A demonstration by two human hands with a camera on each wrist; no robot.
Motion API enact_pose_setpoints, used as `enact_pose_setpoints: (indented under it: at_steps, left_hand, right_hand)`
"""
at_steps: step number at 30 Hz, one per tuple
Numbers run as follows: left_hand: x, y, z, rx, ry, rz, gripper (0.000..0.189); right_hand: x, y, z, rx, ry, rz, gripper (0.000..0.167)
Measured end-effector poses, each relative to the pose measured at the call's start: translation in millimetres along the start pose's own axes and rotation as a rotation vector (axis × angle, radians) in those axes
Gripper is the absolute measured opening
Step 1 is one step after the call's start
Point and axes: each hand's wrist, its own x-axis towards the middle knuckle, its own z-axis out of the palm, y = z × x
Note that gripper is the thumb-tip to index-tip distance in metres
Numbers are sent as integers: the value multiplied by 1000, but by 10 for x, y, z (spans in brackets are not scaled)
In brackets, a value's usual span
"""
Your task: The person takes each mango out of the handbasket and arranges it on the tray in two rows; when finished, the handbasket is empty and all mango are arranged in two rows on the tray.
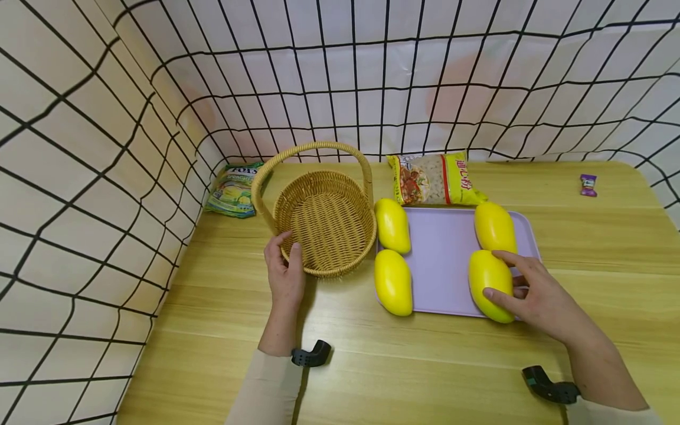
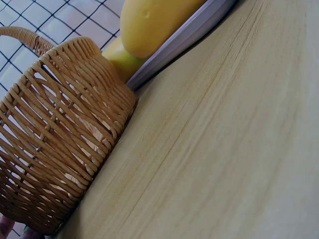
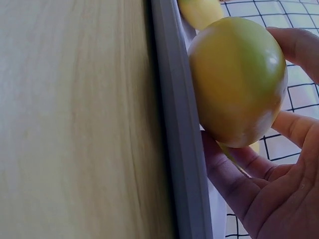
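Observation:
On the left stands a round wicker basket (image 1: 329, 230) with a tall arched handle. My left hand (image 1: 284, 271) holds its near left rim, thumb and index fingertips over the edge. In the left wrist view the woven wall of the basket (image 2: 65, 129) hides most of that hand. My right hand (image 1: 536, 295) grips the near right mango (image 1: 490, 283), yellow with a greenish end, thumb on the near side and fingers on the far side. The right wrist view shows this mango (image 3: 239, 79) between the fingers, beside the edge of the lilac tray (image 1: 441, 260).
A second mango (image 1: 495, 227) lies behind the gripped one. Two others, a far mango (image 1: 393, 225) and a near mango (image 1: 394, 282), line the tray's left side. Behind are a yellow food bag (image 1: 432, 179), a green packet (image 1: 236, 190) and a small purple wrapped sweet (image 1: 588, 185).

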Motion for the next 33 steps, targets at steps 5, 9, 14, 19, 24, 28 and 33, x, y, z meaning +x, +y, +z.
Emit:
enact_pose_setpoints:
  at_steps: [5, 9, 14, 19, 24, 28, 33]
  left_hand:
    - [-3, 7, 2, 2, -2, 0, 34]
    - [-3, -2, 5, 8, 4, 4, 34]
    - [-4, -2, 3, 14, 6, 4, 34]
    - [-10, 6, -8, 12, -17, -14, 35]
    - [-11, 4, -11, 14, -20, -17, 35]
    - [-6, -4, -6, 9, -15, -4, 34]
    - [-4, 3, -3, 13, -15, -9, 34]
  right_hand:
    - [11, -3, 9, -6, 7, 4, 82]
    - [8, -20, 18, -22, 16, 10, 82]
    - [9, -26, 25, -48, 25, 23, 84]
    - [11, -16, 28, -57, 25, 37, 86]
    - [-7, -13, 21, -53, 33, 39, 86]
    - [-19, 0, 22, -47, 35, 37, 85]
    - [-32, -5, 17, -38, 32, 46, 83]
